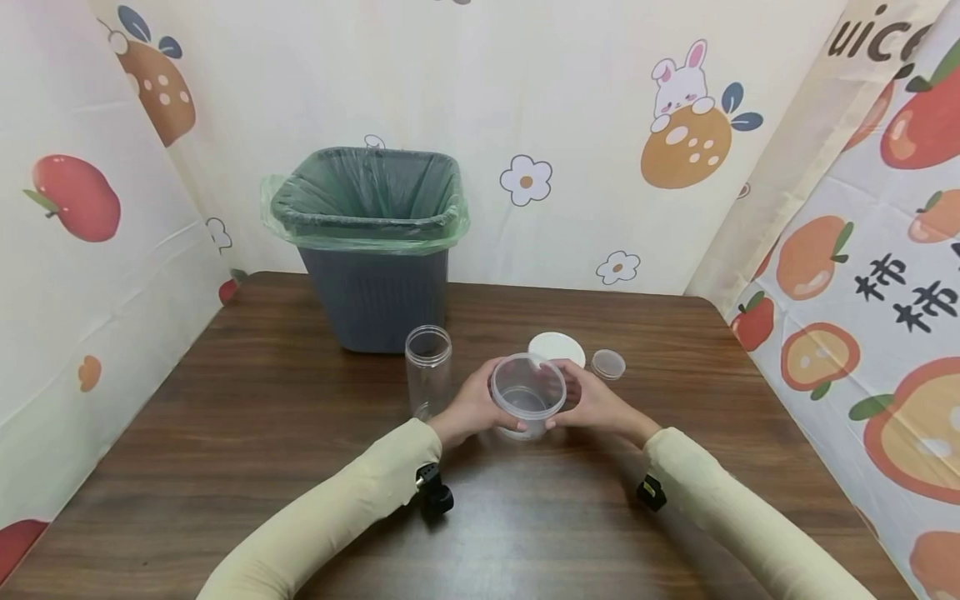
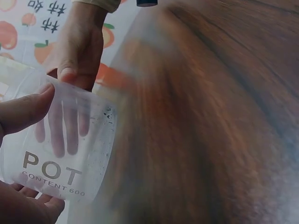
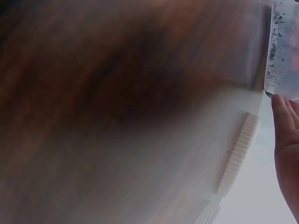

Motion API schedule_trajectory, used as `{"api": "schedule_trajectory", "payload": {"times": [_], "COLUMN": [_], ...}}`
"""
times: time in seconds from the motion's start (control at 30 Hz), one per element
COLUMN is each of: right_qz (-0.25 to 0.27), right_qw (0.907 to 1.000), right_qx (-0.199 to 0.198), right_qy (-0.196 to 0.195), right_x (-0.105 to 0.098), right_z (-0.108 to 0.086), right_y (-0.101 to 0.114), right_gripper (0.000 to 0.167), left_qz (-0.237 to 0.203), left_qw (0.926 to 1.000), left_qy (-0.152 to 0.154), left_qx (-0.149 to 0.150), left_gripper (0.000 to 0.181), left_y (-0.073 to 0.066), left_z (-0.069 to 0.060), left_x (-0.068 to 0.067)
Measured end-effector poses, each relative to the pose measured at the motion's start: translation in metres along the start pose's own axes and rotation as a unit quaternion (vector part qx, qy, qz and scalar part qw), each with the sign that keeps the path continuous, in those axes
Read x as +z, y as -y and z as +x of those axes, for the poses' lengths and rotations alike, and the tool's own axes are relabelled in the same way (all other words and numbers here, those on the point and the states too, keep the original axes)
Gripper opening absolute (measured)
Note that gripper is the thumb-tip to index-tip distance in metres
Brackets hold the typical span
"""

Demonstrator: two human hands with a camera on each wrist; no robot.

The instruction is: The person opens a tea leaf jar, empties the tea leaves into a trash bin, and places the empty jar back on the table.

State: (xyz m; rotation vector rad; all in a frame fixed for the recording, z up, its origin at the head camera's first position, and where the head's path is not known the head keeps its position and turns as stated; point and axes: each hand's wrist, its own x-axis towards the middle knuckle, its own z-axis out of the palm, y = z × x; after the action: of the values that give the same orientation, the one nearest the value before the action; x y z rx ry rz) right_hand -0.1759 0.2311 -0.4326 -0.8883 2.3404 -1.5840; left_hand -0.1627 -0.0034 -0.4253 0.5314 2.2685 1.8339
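Observation:
A clear plastic pot (image 1: 529, 398) without a lid on it is between my two hands over the middle of the table. My left hand (image 1: 478, 402) holds its left side, thumb in front, and my right hand (image 1: 598, 403) grips its right side. In the left wrist view, the pot (image 2: 65, 140) bears the print "POT CONTENT 600", and dark specks show near its base. Through its wall the right hand's fingers are visible. Behind the right hand lies a white ribbed lid (image 1: 557, 347), partly hidden. Whether the pot's base touches the table cannot be told.
A tall clear jar (image 1: 429, 375) stands just left of my left hand. A small clear lid (image 1: 608, 364) lies right of the white one. At the back left stands a dark bin (image 1: 378, 292) with a green liner. Printed curtains border the wooden table (image 1: 247, 417).

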Motion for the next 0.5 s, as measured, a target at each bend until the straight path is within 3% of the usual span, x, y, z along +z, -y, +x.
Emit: {"api": "schedule_trajectory", "payload": {"times": [0.27, 0.5], "right_qz": [-0.003, -0.001], "right_qw": [0.9998, 0.9997], "right_qx": [-0.007, -0.007], "right_qy": [0.017, 0.025], "right_x": [0.0058, 0.0026], "right_z": [-0.0061, -0.0054], "right_y": [-0.0047, -0.0059], "right_gripper": [0.082, 0.082], "left_qz": [0.005, 0.018], "left_qw": [0.9999, 0.9995], "left_qy": [0.012, 0.025], "left_qx": [-0.003, -0.001], "left_gripper": [0.098, 0.099], "left_y": [0.0087, 0.0081], "left_z": [-0.0058, -0.0041], "left_x": [0.002, 0.0004]}}
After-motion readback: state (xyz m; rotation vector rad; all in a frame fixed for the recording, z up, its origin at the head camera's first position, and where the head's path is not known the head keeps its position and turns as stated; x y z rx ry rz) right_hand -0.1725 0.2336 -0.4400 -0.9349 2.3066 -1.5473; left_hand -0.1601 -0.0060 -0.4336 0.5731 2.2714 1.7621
